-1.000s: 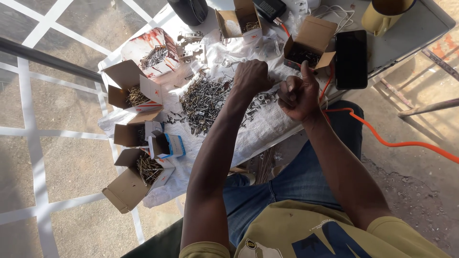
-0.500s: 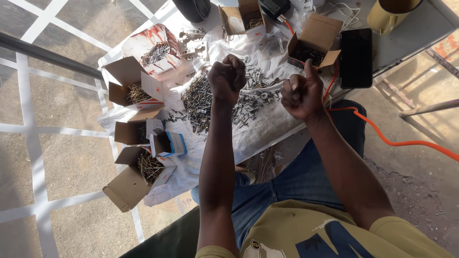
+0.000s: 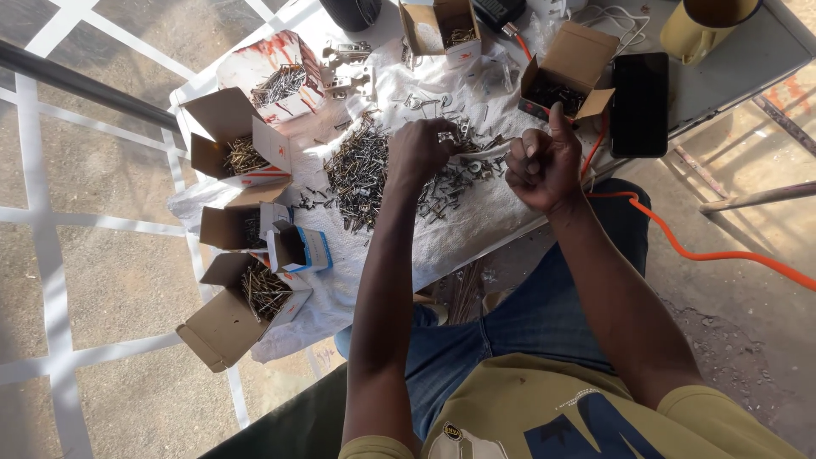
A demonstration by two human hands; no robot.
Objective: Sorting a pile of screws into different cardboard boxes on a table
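Observation:
A heap of dark loose screws [image 3: 359,166] lies on a white cloth [image 3: 476,225] spread over the table. My left hand [image 3: 418,153] is down on the heap's right side, its fingertips pinched on a small shiny metal piece [image 3: 445,136]. My right hand [image 3: 540,166] hovers just to the right, closed in a fist with the thumb up. What it may hold is hidden. More small silver fittings [image 3: 459,174] lie scattered between and under the two hands.
Open cardboard boxes of screws stand around the heap: [image 3: 240,144], [image 3: 231,228], [image 3: 253,299], [image 3: 279,81], [image 3: 444,27], [image 3: 568,75]. A small blue-and-white box [image 3: 299,251], a black phone [image 3: 639,104], a yellow mug [image 3: 704,24], metal hinges [image 3: 348,81] and an orange cable [image 3: 688,252].
My left hand rose from the heap as a fist, then came back down onto the fittings. The right fist barely moved. The view shifted slightly.

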